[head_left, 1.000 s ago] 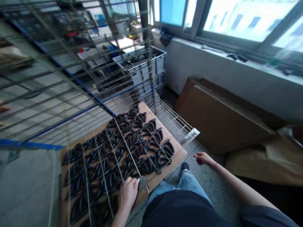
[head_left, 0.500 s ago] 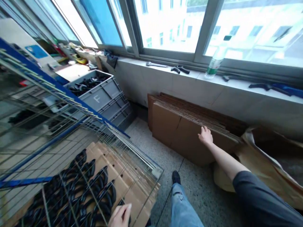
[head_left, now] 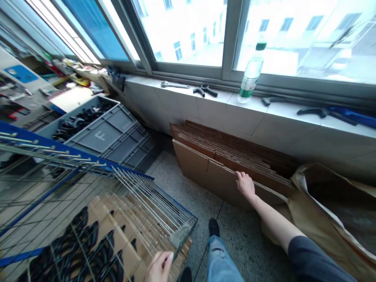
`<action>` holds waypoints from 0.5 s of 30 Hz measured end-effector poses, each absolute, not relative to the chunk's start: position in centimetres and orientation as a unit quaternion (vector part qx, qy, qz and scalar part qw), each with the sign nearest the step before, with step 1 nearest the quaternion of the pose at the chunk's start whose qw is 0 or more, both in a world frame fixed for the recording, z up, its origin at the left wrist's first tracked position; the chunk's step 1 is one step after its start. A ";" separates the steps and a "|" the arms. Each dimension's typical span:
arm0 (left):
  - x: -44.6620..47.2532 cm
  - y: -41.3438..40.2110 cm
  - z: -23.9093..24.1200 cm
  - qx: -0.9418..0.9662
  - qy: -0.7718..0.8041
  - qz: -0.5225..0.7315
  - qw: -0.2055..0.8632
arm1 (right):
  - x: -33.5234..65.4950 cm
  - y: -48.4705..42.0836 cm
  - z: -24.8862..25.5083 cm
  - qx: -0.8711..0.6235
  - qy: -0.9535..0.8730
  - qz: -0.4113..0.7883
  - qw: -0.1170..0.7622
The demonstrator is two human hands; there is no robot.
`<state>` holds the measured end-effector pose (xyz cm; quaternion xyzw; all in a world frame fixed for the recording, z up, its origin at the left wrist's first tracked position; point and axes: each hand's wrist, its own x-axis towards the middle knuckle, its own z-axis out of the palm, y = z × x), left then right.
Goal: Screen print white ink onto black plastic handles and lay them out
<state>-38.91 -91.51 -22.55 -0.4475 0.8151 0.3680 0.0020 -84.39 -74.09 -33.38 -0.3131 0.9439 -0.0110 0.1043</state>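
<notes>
My right hand (head_left: 246, 185) grips the top edge of a brown cardboard sheet (head_left: 194, 166), the front one of a stack. That sheet tilts away from the stacked cardboard sheets (head_left: 235, 147) leaning against the wall under the window. My left hand (head_left: 160, 267) is at the bottom, beside the edge of a wire rack (head_left: 152, 203), its fingers curled. Whether it holds anything is hidden. Below the rack's wires, rows of black curved parts (head_left: 101, 250) lie on layered cardboard.
Stacked grey crates (head_left: 110, 135), the top one full of black parts, stand to the left. On the sill (head_left: 176, 92) are a wrench (head_left: 175, 85), black curved pieces and a plastic bottle (head_left: 249, 78). An open brown sack (head_left: 308, 203) stands at the right.
My right hand has closed on the front cardboard sheet and pulled its top edge away from the stack. My left hand has shifted slightly right, and the view has turned right.
</notes>
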 end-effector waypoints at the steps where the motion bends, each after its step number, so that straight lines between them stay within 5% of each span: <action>1: -39.4 -91.3 -22.5 -0.443 0.816 0.370 -0.005 | -84.0 -74.1 -32.8 -0.309 0.940 -0.003 0.144; 6: -39.9 -91.0 -22.2 -0.404 0.826 0.393 0.033 | -80.9 -75.2 -30.0 -0.312 0.912 0.025 0.266; 11: -40.0 -90.7 -21.3 -0.353 0.845 0.401 0.035 | -77.5 -74.8 -23.5 -0.325 0.915 0.008 0.240; 15: -40.4 -89.9 -21.2 -0.263 0.861 0.435 0.012 | -74.8 -70.3 -13.4 -0.306 0.933 -0.003 0.190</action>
